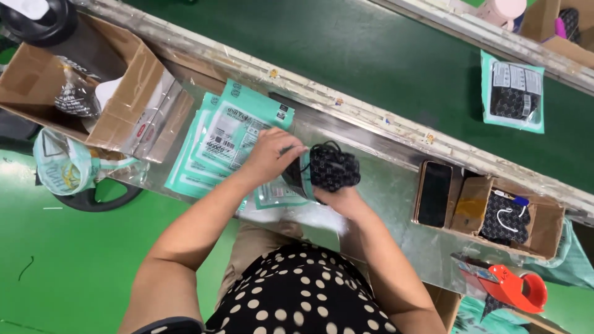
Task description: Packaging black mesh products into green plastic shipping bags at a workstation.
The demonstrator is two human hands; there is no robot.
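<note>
Our right grip [339, 199] clutches a stack of black masks [334, 167] while our left grip [272, 154] pinches the mouth of a teal pouch [279, 193] on the counter [396, 192]. We judge the earloops may snag on the pouch edge.

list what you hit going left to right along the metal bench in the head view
open cardboard box → stack of teal pouches → left hand → black patterned mask bundle held by the right hand → phone → small cardboard box → red tape dispenser
</note>
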